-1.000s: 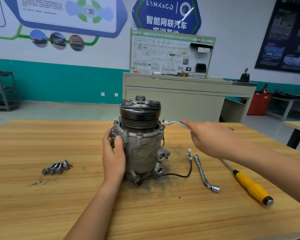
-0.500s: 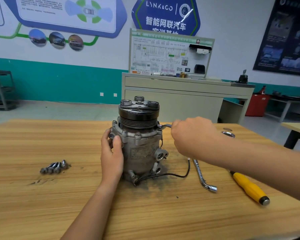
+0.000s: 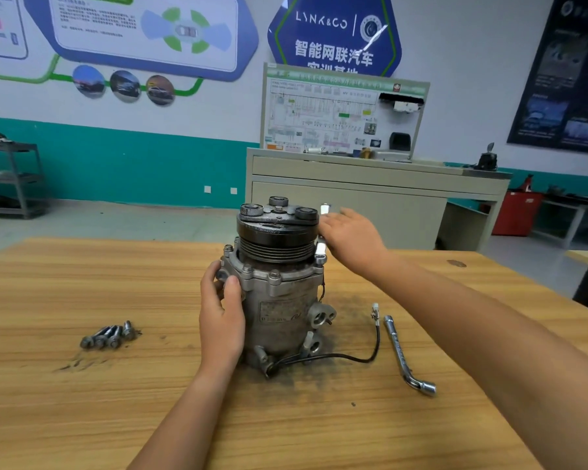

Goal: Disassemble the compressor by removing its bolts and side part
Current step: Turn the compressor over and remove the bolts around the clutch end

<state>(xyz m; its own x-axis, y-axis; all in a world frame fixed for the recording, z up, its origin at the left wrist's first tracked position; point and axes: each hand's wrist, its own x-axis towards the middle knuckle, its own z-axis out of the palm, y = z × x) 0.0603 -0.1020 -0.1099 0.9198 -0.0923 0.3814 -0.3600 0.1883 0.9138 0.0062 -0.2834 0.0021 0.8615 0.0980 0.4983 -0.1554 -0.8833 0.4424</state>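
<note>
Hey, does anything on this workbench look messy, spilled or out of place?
Yes: dark sooty grime is smeared on the wooden table around the base of the grey metal compressor, with a fainter streak near the loose steel bolts. It looks like dirt shed from the housing. Nothing looks broken.

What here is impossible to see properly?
Head view, all three:
1. Wrench middle: behind the right hand; whether it grips is blurred.
2. Compressor far side: turned away; label text too small.
3. Table beneath the right forearm: covered by it.
</note>
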